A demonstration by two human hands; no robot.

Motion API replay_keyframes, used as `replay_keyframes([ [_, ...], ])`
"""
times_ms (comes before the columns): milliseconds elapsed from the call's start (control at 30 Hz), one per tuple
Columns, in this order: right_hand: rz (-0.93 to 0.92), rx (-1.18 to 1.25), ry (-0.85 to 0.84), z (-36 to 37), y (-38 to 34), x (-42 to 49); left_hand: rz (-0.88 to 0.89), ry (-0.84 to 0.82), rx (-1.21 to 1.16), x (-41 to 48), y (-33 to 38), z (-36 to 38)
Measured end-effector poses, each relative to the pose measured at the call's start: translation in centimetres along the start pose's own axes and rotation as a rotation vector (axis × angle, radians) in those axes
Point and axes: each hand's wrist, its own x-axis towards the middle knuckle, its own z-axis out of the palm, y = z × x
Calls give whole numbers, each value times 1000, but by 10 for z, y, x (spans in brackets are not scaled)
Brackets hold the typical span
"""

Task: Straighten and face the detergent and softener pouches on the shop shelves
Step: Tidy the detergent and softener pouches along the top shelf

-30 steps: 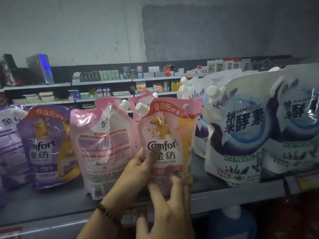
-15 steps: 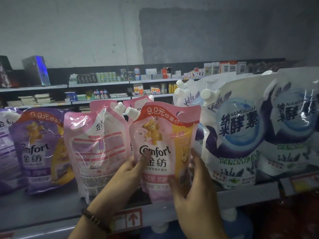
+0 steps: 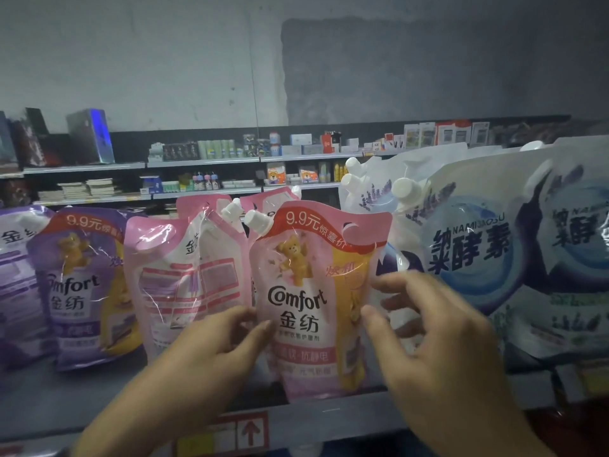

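Fingers (image 3: 238,314) on my left hand (image 3: 211,354) sit to the right of two pouches. First comes the purple pouch (image 3: 82,291), which faces out. Next is the backward pink pouch (image 3: 184,285), which shows its back. These fingers are bent, and with the thumb they pinch the left edge of the pink Comfort pouch (image 3: 313,291). That pouch stands at the front edge of the shelf (image 3: 72,404), its bear picture facing me. On its other side is my right hand (image 3: 438,344). Those fingers are spread wide and hold nothing. The thumb tip is just beside the pouch's right edge, but it is blurry, so I cannot tell if it touches. Behind that hand stand the white and blue pouches (image 3: 471,258), facing out.
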Motion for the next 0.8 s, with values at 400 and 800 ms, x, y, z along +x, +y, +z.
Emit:
replay_keyframes([
  [400, -175, 202, -414, -60, -66, 137, 115, 203, 434, 13, 88, -94],
  [800, -19, -88, -719, 26, -80, 231, 404, 195, 924, 122, 115, -171],
])
